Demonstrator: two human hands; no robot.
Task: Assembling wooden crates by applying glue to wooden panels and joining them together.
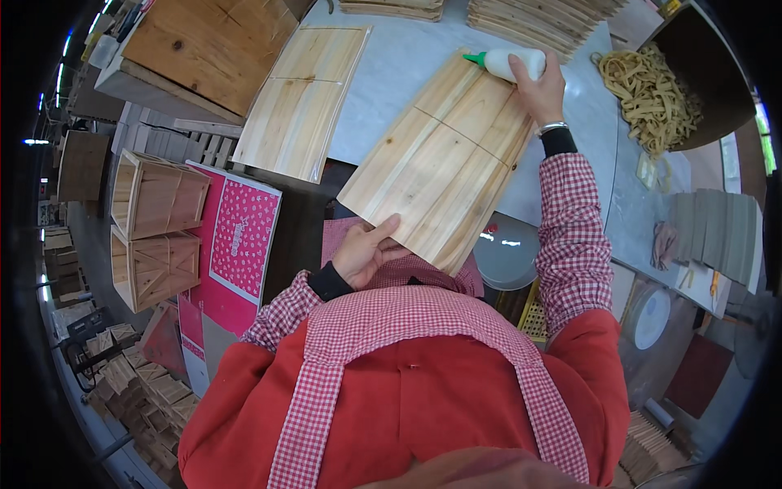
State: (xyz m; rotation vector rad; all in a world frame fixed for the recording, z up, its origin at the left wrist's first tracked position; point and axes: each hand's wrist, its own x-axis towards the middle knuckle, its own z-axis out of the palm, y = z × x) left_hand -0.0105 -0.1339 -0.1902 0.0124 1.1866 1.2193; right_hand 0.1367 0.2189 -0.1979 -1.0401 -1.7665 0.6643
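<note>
Beyond the bottle (498, 63), perhaps slats (529, 29)

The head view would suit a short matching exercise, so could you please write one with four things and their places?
Things:
1. Bottle
2. Left hand
3. Tan strips
4. Two crates

Places:
A. At the near end of the panel, thumb on top
B. At the left, beside the pink board
C. In the right hand
D. Heaped at the upper right

Right pairs: 1-C, 2-A, 3-D, 4-B
</note>
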